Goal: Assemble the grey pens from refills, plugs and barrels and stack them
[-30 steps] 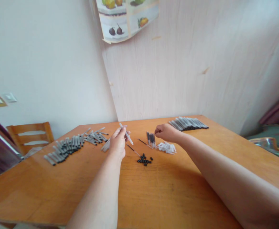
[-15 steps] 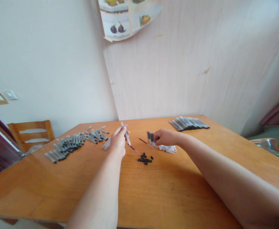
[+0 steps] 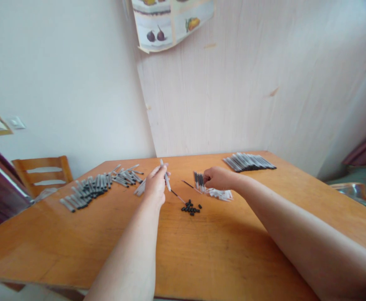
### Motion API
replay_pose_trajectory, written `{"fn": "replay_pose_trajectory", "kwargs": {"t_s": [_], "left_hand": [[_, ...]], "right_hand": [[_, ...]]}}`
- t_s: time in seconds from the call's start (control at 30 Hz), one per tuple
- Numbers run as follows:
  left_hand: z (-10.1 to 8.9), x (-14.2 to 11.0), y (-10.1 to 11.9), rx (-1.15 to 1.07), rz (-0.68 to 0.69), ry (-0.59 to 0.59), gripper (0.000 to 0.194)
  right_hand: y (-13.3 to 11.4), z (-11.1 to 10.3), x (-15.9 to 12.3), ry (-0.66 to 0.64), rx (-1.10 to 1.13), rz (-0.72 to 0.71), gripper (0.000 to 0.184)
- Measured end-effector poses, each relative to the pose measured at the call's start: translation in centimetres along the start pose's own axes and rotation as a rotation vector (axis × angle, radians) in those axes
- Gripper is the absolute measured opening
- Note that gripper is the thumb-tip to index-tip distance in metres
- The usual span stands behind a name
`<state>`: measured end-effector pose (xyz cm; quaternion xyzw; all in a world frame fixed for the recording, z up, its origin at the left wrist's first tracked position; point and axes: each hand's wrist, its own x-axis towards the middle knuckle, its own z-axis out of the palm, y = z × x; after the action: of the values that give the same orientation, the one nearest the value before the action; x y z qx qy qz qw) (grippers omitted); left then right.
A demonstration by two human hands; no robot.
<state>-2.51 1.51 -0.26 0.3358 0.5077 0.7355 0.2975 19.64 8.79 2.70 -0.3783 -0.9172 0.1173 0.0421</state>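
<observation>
My left hand (image 3: 155,184) is closed around a translucent white pen barrel (image 3: 167,182), held tilted above the table. My right hand (image 3: 217,178) is bent down over a bundle of pen refills (image 3: 198,179) with dark upper parts, its fingers pinched at the right edge of the bundle. Whatever lies between those fingertips is hidden. Two loose refills, one beside the bundle (image 3: 187,183) and one nearer me (image 3: 178,195), lie between the hands. A small heap of short black plugs (image 3: 191,210) sits in front of them.
Many pens with black ends (image 3: 90,188) are spread at the left, and a neat row of pens (image 3: 248,162) lies at the back right. White plastic-looking pieces (image 3: 219,194) lie under my right wrist. A wooden chair (image 3: 43,163) stands beyond the table (image 3: 183,255).
My right hand has shifted very slightly, its fingers still at the refills. My left hand keeps the pen barrel in nearly the same place. The whole view has moved a little.
</observation>
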Motion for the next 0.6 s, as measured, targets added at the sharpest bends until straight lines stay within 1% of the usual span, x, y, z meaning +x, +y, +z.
{"fn": "replay_pose_trajectory", "kwargs": {"t_s": [0.07,0.13,0.23,0.4,0.6], "left_hand": [[0.0,0.0,0.0,0.002,-0.007,0.008,0.040],[0.1,-0.1,0.2,-0.001,-0.011,0.014,0.039],[0.2,-0.4,0.4,-0.001,-0.011,0.021,0.039],[0.2,-0.5,0.5,-0.002,-0.004,0.022,0.039],[0.2,-0.3,0.3,-0.005,0.002,0.016,0.039]], "right_hand": [[0.3,0.3,0.2,0.018,-0.017,0.030,0.016],[0.2,0.7,0.3,0.018,-0.034,0.030,0.015],[-0.4,1.4,0.3,0.023,-0.058,0.030,0.016],[-1.5,2.5,0.4,0.030,-0.090,0.087,0.019],[-1.9,3.3,0.5,0.054,-0.093,0.095,0.021]]}}
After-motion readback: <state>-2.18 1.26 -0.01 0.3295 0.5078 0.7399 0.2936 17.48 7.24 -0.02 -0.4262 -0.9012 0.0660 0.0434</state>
